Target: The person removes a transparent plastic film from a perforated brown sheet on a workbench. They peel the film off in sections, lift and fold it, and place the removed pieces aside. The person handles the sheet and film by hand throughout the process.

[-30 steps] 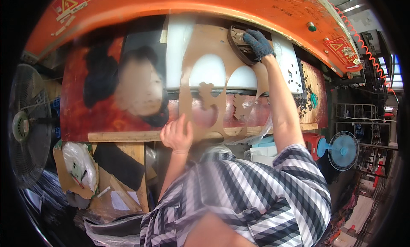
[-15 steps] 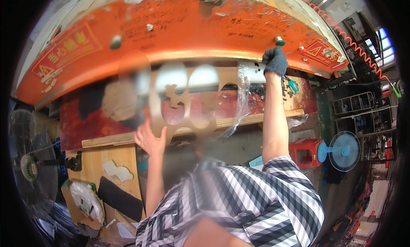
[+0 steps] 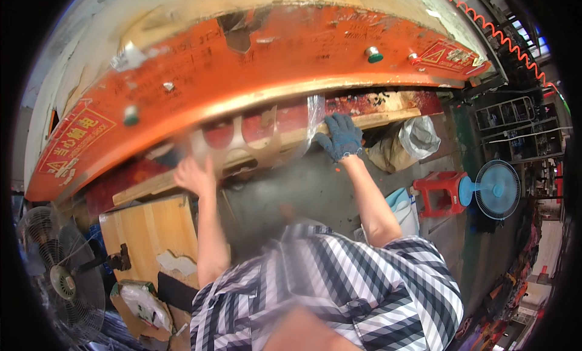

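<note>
A thin tan sheet (image 3: 273, 143) with large rounded cut-outs lies under the front of an orange machine and hangs over a wooden edge strip (image 3: 388, 118). My bare left hand (image 3: 197, 176) is at the sheet's lower left part; its fingers are blurred, so their grip is unclear. Along the sheet's right end runs a strip of clear plastic (image 3: 313, 117). Beside that strip, my right hand (image 3: 341, 137), in a dark grey-blue glove, rests at the wooden edge with its fingers spread. It holds nothing that I can see.
The orange machine front (image 3: 254, 66) spans the far side, with a green button (image 3: 374, 55) at right. A wooden board (image 3: 148, 223) and a grey fan (image 3: 60, 281) stand left. At right are a plastic-lined sack (image 3: 394, 152), a red stool (image 3: 439, 193) and a blue fan (image 3: 497, 190).
My right hand has come down from the green button to the wooden edge, opening from a fist. The tan sheet sits closer to me. My left hand has shifted slightly left and up.
</note>
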### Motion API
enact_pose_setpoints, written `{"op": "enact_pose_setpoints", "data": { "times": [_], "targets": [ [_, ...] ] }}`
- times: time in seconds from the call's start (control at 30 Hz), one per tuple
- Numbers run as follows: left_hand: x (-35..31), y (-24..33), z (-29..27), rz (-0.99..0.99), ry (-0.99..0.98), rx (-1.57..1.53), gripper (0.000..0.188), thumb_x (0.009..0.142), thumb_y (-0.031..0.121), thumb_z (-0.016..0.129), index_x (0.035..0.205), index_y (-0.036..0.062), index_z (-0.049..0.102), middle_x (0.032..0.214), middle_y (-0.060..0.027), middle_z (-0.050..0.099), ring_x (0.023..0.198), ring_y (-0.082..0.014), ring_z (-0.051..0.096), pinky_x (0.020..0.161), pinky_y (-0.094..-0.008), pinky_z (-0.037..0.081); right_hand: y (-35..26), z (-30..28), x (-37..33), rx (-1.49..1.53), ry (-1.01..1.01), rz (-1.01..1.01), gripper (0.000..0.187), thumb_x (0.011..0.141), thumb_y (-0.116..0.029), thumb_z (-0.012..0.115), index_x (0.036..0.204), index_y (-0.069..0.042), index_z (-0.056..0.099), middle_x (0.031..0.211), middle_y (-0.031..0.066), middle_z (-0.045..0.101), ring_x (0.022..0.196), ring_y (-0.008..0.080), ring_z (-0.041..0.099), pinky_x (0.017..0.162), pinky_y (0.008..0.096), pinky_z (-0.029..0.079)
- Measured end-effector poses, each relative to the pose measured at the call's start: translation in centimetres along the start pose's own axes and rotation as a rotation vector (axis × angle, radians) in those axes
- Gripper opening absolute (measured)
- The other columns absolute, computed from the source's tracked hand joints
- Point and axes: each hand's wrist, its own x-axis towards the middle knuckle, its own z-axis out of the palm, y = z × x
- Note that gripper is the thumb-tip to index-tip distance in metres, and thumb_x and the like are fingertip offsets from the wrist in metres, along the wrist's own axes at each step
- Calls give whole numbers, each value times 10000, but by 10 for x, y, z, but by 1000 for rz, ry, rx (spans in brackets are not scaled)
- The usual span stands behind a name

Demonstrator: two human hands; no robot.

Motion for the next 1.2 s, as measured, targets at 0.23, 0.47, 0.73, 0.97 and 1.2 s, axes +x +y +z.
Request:
{"op": "enact_pose_setpoints", "data": {
  "times": [0.23, 0.47, 0.73, 0.97, 1.2],
  "targets": [
    [0, 1, -7, -12, -41, -22, 545, 850, 558, 579, 1102, 74, 591, 1166, -69, 592, 1209, -249, 457, 1058, -536, 208, -2, -5, -7, -11, -43, -90, 531, 787, -494, 644, 1196, -161, 583, 1209, 84, 552, 1175, 316, 483, 929, 503, 401],
    [6, -8, -22, -21, -315, 10, 568, 855, 572, 552, 1148, 86, 582, 1232, -78, 568, 1242, -240, 437, 1067, -505, 218, 2, -8, -3, -70, -165, -108, 536, 816, -546, 594, 1193, -165, 587, 1196, 93, 573, 1159, 314, 497, 920, 490, 418],
    [-15, -37, -23, 74, -324, -21, 524, 893, 526, 509, 1179, 92, 572, 1206, -58, 585, 1211, -238, 464, 1073, -489, 255, -5, -7, -22, -108, -213, -89, 488, 858, -549, 521, 1155, -173, 609, 1167, 94, 602, 1129, 314, 528, 911, 491, 429],
    [-65, -33, -73, 188, -64, -44, 383, 879, 441, 552, 916, 65, 607, 953, -122, 619, 973, -310, 546, 856, -485, 393, -5, -25, -77, -82, -188, -100, 407, 841, -486, 540, 1061, -158, 640, 1131, 90, 616, 1084, 302, 546, 869, 482, 449],
    [-128, -41, -129, 99, -126, -179, 345, 873, 412, 591, 910, 74, 649, 943, -62, 644, 983, -255, 548, 909, -436, 341, -4, -33, -169, -44, 110, -124, 384, 775, -411, 631, 1043, -137, 651, 1071, 78, 632, 1066, 299, 562, 856, 466, 462]
  ]
}}
